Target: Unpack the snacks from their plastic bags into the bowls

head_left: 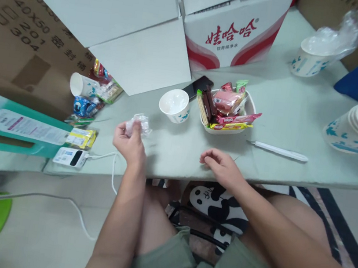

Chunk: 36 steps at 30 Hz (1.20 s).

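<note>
My left hand (130, 144) is closed on a crumpled piece of clear plastic film (143, 125), raised over the table. My right hand (220, 165) hovers at the table's front edge, its fingers loosely curled and apart, with nothing visible in them. Between and beyond the hands stands a white paper cup (176, 112) with a blue-green print and clear film inside. Just right of it, a white bowl (237, 132) holds wrapped snacks, among them a pink-wrapped wafer bar (234, 118) and a yellow one. A craft knife (279, 151) with a white handle lies right of the bowl.
A dark phone (201, 86) lies behind the cup, by a white carton (235, 40). At left are a tipped paper cup (81, 85), snack packets, a green jug (30, 124) and a corded white device (71, 157). At right stand stacked cups (342, 132) and a film-filled cup (308, 65).
</note>
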Each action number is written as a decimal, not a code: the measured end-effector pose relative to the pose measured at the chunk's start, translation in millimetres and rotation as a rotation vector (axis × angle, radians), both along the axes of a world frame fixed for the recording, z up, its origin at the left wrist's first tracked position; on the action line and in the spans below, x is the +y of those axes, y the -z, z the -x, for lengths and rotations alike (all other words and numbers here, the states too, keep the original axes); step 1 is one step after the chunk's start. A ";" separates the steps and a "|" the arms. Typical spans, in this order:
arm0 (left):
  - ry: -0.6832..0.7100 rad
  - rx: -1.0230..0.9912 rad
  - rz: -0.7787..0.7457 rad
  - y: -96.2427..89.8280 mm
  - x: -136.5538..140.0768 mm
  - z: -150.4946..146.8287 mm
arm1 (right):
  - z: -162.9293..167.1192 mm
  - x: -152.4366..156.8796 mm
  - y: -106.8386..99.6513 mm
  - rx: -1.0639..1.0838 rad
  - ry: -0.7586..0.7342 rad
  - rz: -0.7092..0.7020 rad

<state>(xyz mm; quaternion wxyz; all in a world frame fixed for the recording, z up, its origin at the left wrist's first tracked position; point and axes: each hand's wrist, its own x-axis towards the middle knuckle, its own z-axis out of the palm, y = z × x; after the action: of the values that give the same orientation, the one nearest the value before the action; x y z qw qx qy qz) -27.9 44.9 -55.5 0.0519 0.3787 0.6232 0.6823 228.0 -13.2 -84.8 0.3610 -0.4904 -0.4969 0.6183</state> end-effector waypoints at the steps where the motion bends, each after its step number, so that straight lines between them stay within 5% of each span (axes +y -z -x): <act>1: -0.037 0.075 -0.033 -9.4 6.3 2.4 | 1.3 -0.2 -0.6 -0.028 -0.019 -0.021; 5: -0.046 0.508 0.033 -55.0 48.8 -21.9 | 5.6 0.3 -3.7 -0.083 -0.080 -0.056; 7: 0.038 0.738 0.262 -72.6 74.8 -45.3 | 6.8 1.2 -5.0 -0.095 -0.104 -0.056; 13: 0.607 1.292 1.246 -90.2 121.4 -82.5 | 6.5 0.6 -6.7 -0.079 -0.167 -0.038; 17: 0.720 1.287 1.451 -92.9 137.3 -78.0 | 6.6 -1.8 -7.8 -0.073 -0.205 -0.045; 22: 0.724 0.836 1.355 -76.1 148.8 -79.4 | 7.5 -0.4 -10.7 -0.100 -0.217 -0.071; 28: 0.651 0.803 1.075 -86.8 141.9 -57.2 | 7.9 -6.1 -12.1 -0.119 -0.226 -0.118; 33: 0.185 0.670 0.447 -95.8 111.3 25.4 | 7.9 -12.0 -8.2 -0.155 -0.232 -0.096; 36: -0.108 0.667 0.643 -75.3 74.5 86.6 | 9.4 -14.3 -7.3 -0.202 -0.232 -0.086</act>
<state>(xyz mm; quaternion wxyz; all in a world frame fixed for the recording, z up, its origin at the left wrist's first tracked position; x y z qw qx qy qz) -114.5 119.3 19.8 -0.0722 0.5091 0.8045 0.2974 218.6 -27.5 -77.5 0.2558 -0.4735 -0.6101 0.5815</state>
